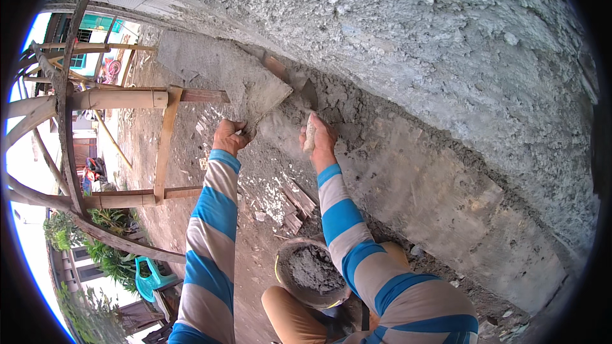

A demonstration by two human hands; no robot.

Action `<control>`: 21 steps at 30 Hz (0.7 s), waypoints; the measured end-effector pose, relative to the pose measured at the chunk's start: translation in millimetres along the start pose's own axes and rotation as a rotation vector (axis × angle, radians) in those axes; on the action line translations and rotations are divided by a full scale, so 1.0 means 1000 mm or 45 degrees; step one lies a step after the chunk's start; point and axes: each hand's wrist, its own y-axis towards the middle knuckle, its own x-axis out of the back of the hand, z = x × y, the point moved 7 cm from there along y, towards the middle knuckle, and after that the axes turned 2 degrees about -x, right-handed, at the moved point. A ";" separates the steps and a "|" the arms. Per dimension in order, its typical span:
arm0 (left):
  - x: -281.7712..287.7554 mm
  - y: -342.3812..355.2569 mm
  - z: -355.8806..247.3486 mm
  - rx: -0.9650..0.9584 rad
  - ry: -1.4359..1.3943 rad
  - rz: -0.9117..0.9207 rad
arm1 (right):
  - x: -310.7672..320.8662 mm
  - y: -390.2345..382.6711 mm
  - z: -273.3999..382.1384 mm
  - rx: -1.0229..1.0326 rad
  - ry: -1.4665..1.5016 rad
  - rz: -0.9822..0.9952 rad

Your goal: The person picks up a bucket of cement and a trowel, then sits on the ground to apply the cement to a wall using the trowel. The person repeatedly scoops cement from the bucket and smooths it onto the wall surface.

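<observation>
My right hand (320, 139) is closed round the pale, mortar-caked handle of a trowel (309, 95). The trowel's blade points away from me, over wet grey mortar (344, 105) at the foot of the wall. To its left, my left hand (231, 137) is closed at the near corner of a flat grey board (217, 67) smeared with mortar. Fingers and board overlap there, so part of the grip is hidden. A reddish-brown strip (276, 67) shows between the board's far edge and the wall.
A rough grey plastered wall (421, 25) rises along the right. A long grey slab (433, 181) lies along its base. Between my arms stands a bucket (279, 266) of mortar, near wood scraps (298, 207). Wooden scaffolding (121, 99) and a turquoise plastic chair (148, 279) are at left.
</observation>
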 end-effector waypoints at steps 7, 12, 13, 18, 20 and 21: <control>-0.008 0.011 -0.007 -0.034 0.185 0.123 | 0.040 -0.072 -0.028 0.306 -0.257 -0.096; -0.023 -0.006 0.011 -0.009 0.193 0.035 | 0.031 -0.062 -0.075 -0.079 -0.770 0.335; -0.019 0.006 0.010 0.001 0.209 0.072 | 0.027 -0.053 -0.082 -0.167 -0.840 0.401; -0.022 0.021 0.038 0.082 0.172 0.024 | 0.049 -0.046 -0.032 0.045 -0.528 0.149; -0.024 0.032 0.049 0.077 0.225 0.075 | 0.070 -0.068 -0.002 0.151 -0.379 0.056; -0.029 0.037 0.057 0.076 0.252 0.109 | 0.078 -0.075 0.002 0.153 -0.412 0.032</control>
